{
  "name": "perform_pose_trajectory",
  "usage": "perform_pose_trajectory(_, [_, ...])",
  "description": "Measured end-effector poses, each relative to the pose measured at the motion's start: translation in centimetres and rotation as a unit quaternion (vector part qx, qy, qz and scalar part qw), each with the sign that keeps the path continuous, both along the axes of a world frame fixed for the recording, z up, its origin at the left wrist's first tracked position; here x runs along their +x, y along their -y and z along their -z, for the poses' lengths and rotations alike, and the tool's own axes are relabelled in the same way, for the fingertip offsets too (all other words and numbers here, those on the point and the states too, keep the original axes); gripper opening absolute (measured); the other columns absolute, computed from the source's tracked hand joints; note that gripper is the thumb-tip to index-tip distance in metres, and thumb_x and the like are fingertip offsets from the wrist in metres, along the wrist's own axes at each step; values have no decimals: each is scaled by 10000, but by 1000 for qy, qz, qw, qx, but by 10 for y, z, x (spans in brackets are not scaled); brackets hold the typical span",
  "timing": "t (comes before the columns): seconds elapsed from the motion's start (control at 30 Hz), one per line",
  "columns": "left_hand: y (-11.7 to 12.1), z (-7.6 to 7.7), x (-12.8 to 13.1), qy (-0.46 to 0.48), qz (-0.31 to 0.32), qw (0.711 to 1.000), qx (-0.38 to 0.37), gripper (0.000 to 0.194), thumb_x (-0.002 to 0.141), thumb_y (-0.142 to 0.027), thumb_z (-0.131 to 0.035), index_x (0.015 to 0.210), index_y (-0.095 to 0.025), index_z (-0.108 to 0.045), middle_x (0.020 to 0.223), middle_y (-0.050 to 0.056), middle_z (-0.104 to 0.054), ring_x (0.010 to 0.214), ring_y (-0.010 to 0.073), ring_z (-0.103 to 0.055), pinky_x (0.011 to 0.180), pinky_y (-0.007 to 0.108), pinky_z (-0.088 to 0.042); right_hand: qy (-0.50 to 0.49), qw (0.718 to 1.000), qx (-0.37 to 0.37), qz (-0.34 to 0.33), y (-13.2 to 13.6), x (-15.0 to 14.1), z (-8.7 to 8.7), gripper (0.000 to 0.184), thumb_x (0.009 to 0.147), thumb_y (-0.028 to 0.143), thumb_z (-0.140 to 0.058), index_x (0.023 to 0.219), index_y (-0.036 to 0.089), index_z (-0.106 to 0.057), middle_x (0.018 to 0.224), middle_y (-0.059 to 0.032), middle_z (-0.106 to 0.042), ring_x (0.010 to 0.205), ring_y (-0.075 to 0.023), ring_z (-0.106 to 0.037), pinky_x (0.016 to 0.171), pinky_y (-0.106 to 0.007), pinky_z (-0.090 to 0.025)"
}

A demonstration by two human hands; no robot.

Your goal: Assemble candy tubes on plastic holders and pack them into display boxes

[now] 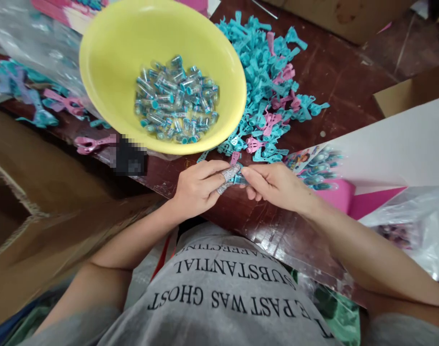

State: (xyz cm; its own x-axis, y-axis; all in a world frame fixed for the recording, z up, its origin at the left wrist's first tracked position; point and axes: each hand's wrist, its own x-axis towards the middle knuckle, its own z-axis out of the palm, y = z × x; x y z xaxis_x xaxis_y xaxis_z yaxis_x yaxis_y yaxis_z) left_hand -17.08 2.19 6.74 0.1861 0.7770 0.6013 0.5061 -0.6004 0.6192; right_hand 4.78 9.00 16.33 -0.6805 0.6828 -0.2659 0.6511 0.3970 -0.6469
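My left hand is closed in a pinch at the table's front edge, with grey patterned wraps on two fingers. My right hand meets it from the right, thumb and fingers closed. Between them is a small clear tube with a blue end, partly hidden by the fingers. Just beyond the fingertips lies a heap of blue plastic clip-like pieces, with some pink pieces among them. A large yellow basin stands behind my left hand, holding many clear tubes with blue ends.
At right, a white box holds several filled clear tubes. Cardboard boxes stand at left and at the back. Plastic wrap and more clip pieces lie left of the basin on the dark red table.
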Motion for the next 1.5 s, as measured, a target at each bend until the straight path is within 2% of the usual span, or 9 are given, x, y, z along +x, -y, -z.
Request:
perform_pose_trajectory(0.07, [5, 1, -8, -21, -23, 1000, 1, 258, 984, -142, -628, 1183, -194, -784, 1238, 95, -777, 1071, 213, -751, 929, 347, -642, -9, 999, -44, 25, -3, -8, 0, 554, 1102, 604, -435, 841, 202, -714, 655, 1, -714, 533, -126, -624, 581, -274, -443])
perform_pose_trajectory(0.2, [17, 1, -25, -17, -70, 996, -44, 319, 971, -115, -596, 1234, -167, -768, 1196, 102, -771, 1074, 206, -751, 926, 322, -645, -28, 998, 57, -29, -7, -28, -7, 414, 962, 538, -697, 1204, 202, -694, 1086, -65, -805, 728, -159, -679, 653, -292, -439])
perform_pose_trajectory(0.43, [41, 0, -31, 113, -128, 974, -150, 204, 984, -219, -654, 1106, -192, -815, 1134, 89, -777, 1051, 204, -730, 946, 324, -607, 137, 964, 209, -90, -44, -89, -19, 483, 1080, 582, -468, 1011, 230, -791, 917, -84, -773, 854, -251, -695, 722, -347, -425])
perform_pose_trajectory(0.6, [49, 0, -24, 356, -99, 851, -374, 390, 889, -512, -831, 1129, -205, -815, 1060, 68, -810, 896, 182, -720, 859, 308, -594, 245, 933, 242, -106, -115, -145, 20, 346, 936, 307, -703, 1225, 138, -794, 1324, -207, -721, 1238, -400, -661, 978, -461, -522])
perform_pose_trajectory(0.77, [40, 0, -6, 368, -128, 827, -404, 454, 738, -506, -944, 1012, -176, -796, 965, 44, -801, 819, 145, -673, 820, 282, -572, 250, 933, 232, -113, -148, -174, 61, 355, 820, 268, -804, 1130, 96, -810, 1177, -229, -771, 1128, -402, -700, 950, -510, -564])
perform_pose_trajectory(0.9, [29, -2, 4, 396, -126, 796, -441, 541, 646, -547, -980, 984, -175, -780, 873, 33, -783, 682, 114, -621, 617, 227, -498, 100, 955, 270, -72, -135, -123, 41, 325, 891, 343, -748, 1167, 171, -756, 1132, -181, -775, 1048, -373, -720, 889, -480, -568])
perform_pose_trajectory(1.07, [20, -5, 10, 431, -76, 750, -496, 569, 605, -556, -1005, 932, -182, -727, 679, -31, -686, 441, 31, -359, 417, 187, -235, -32, 971, 210, -109, -55, -6, -5, 245, 1059, 369, -554, 1217, 238, -688, 1035, -60, -766, 913, -240, -714, 816, -367, -539])
perform_pose_trajectory(1.23, [7, -11, 32, 405, 17, 748, -526, 501, 609, -521, -1016, 884, -187, -764, 598, -58, -602, 436, 26, -306, 414, 184, -201, -71, 974, 195, -90, 12, 56, 10, 284, 1113, 338, -493, 1294, 217, -676, 1156, -81, -768, 994, -205, -735, 846, -338, -584])
perform_pose_trajectory(1.5, [5, -27, 55, 259, 54, 876, -404, 322, 831, -433, -907, 1036, -195, -838, 1050, 57, -836, 923, 186, -742, 913, 321, -610, -71, 972, 219, -54, 25, 81, 25, 347, 1130, 397, -474, 1303, 193, -695, 1142, -102, -783, 979, -211, -750, 822, -343, -608])
